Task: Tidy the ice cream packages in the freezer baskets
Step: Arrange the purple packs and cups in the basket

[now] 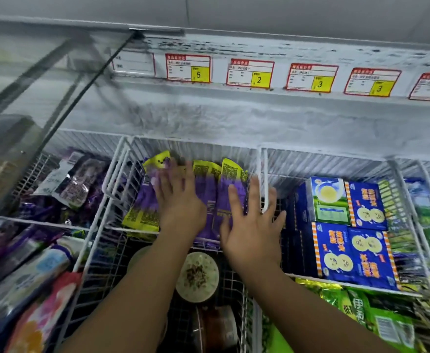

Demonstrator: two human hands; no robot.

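Several purple and yellow ice cream packages (211,189) lie side by side in the middle white wire basket (117,171) at the back of the freezer. My left hand (177,197) rests flat on the left packages with fingers spread. My right hand (253,222) lies flat on the right packages, its fingers spread and its outer fingers by the basket's right wire wall. Neither hand grips anything. My hands hide the middle of the packages.
Blue and orange ice cream boxes (346,235) fill the basket on the right. Dark purple packets (74,184) lie in the left basket. Round tubs (197,276) sit in the near middle basket, green packets (366,317) at the lower right. Price tags (249,72) line the frosty back wall.
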